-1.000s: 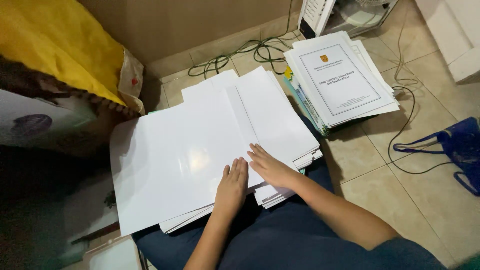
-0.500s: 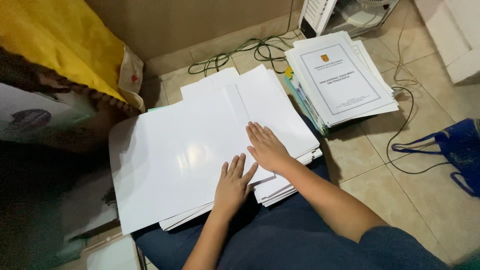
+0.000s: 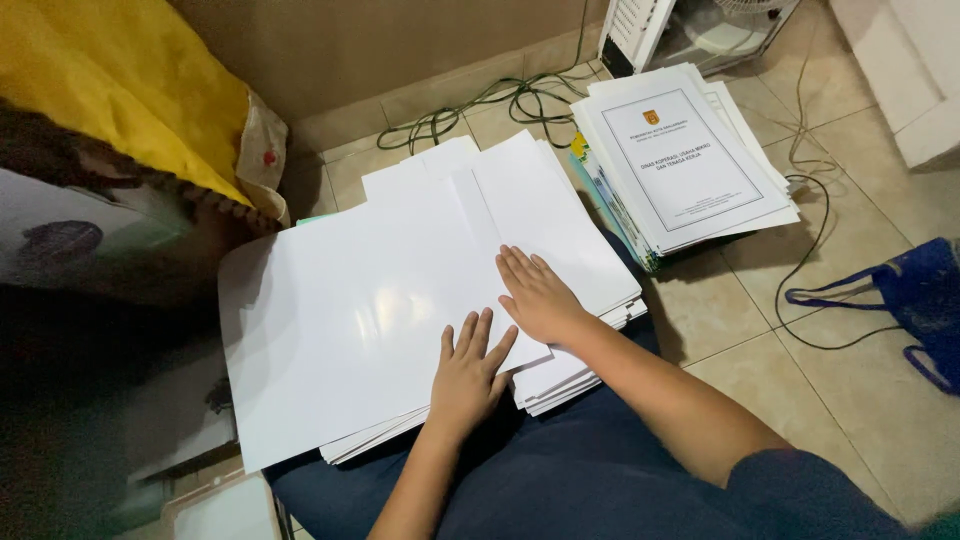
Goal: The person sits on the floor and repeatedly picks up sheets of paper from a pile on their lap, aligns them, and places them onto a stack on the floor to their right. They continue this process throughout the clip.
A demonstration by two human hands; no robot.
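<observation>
A person's left hand (image 3: 470, 372) and right hand (image 3: 537, 295) lie flat, fingers spread, gripping nothing, on a stack of glossy white sheets (image 3: 370, 310) resting across the lap, over dark blue trousers (image 3: 560, 470). To the right, on the tiled floor (image 3: 800, 380), sits a second pile of printed cover sheets (image 3: 685, 160), near tangled green cables (image 3: 500, 100). A blue bag (image 3: 910, 295) lies at the far right; yellow fabric (image 3: 120, 90) fills the upper left.
</observation>
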